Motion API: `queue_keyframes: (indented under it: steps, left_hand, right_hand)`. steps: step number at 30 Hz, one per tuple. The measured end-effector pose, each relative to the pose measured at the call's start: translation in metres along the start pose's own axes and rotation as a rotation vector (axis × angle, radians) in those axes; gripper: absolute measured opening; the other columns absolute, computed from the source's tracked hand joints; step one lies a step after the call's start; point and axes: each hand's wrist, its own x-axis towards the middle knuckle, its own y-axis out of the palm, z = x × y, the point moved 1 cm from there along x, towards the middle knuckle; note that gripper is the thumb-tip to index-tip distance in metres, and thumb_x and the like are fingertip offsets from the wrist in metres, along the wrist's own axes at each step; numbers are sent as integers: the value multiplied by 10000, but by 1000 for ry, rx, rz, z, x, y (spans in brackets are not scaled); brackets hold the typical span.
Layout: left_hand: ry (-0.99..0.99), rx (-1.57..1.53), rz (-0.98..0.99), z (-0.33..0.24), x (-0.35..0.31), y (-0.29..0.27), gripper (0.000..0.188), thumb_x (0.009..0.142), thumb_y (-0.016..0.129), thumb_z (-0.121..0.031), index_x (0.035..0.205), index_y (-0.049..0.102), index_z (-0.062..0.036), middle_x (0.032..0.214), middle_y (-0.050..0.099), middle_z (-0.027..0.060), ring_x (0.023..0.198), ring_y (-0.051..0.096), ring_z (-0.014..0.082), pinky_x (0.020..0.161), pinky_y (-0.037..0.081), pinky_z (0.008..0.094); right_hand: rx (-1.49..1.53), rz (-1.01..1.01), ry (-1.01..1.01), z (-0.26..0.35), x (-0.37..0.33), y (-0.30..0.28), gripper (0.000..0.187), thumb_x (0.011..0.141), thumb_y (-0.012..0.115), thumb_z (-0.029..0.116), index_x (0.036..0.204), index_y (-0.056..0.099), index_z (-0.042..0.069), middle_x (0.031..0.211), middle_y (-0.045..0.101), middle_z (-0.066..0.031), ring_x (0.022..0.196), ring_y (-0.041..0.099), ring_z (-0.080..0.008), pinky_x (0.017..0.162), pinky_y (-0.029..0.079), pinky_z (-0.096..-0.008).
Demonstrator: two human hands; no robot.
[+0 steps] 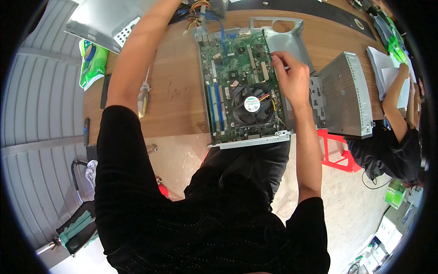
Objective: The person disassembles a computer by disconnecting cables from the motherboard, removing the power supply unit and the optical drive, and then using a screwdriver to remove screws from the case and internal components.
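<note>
My right hand [293,78] is at the right edge of a green motherboard [243,59], its fingers curled and drawn together near a pale socket [264,71]. Whatever they may hold is too small or hidden to make out. The board lies in an opened metal computer case [287,42], with a black cooling fan [252,104] toward the near side. Blue and white memory slots [218,105] run along its left. My left forearm [145,50] stretches to the far left, past the top edge of the picture, so the left hand itself is out of sight.
A screwdriver [143,99] and several tiny screws lie on the wooden table [178,116] left of the case. A perforated drive cage [345,96] stands at the right. Loose cables [199,9] and a metal cover [102,23] lie farther back. Another person [388,146] works at the right.
</note>
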Motion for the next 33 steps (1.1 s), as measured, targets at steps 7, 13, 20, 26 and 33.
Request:
queue_keyframes:
  steps: [7, 13, 20, 26, 33]
  left_hand:
    - [397, -571, -520, 9, -150, 45, 185, 840, 733, -188, 943, 705, -37, 886, 709, 139, 771, 673, 262, 689, 525, 377]
    - [162, -722, -73, 10, -205, 136, 255, 821, 791, -156, 1031, 728, -26, 869, 708, 121, 754, 671, 212, 686, 524, 340]
    - [299, -736, -184, 1, -202, 160, 226, 820, 762, -137, 996, 726, -1, 858, 684, 162, 776, 664, 316, 718, 519, 405]
    - [219, -822, -271, -4, -209, 167, 233, 815, 772, -133, 1002, 729, -1, 856, 681, 161, 754, 657, 302, 694, 510, 391]
    - [104, -849, -226, -4, -207, 164, 248, 814, 781, -139, 1023, 739, -13, 878, 695, 152, 752, 667, 279, 680, 510, 358]
  right_hand:
    - [25, 4, -32, 4, 2, 4, 136, 920, 659, 144, 970, 723, 35, 829, 721, -152, 711, 712, -281, 642, 539, -381]
    - [10, 10, -30, 3, 0, 6, 153, 923, 657, 167, 978, 726, 42, 836, 722, -155, 717, 711, -290, 642, 537, -383]
    - [-4, -19, -38, 1, 1, 5, 153, 920, 664, 176, 971, 724, 44, 836, 724, -148, 674, 687, -289, 632, 526, -382]
    - [2, -26, -44, -4, 0, 5, 149, 920, 665, 186, 973, 726, 62, 834, 722, -141, 658, 677, -299, 627, 526, -382]
    - [-3, -7, -31, 2, 0, 8, 147, 920, 666, 185, 969, 726, 60, 835, 722, -140, 671, 684, -300, 629, 530, -388]
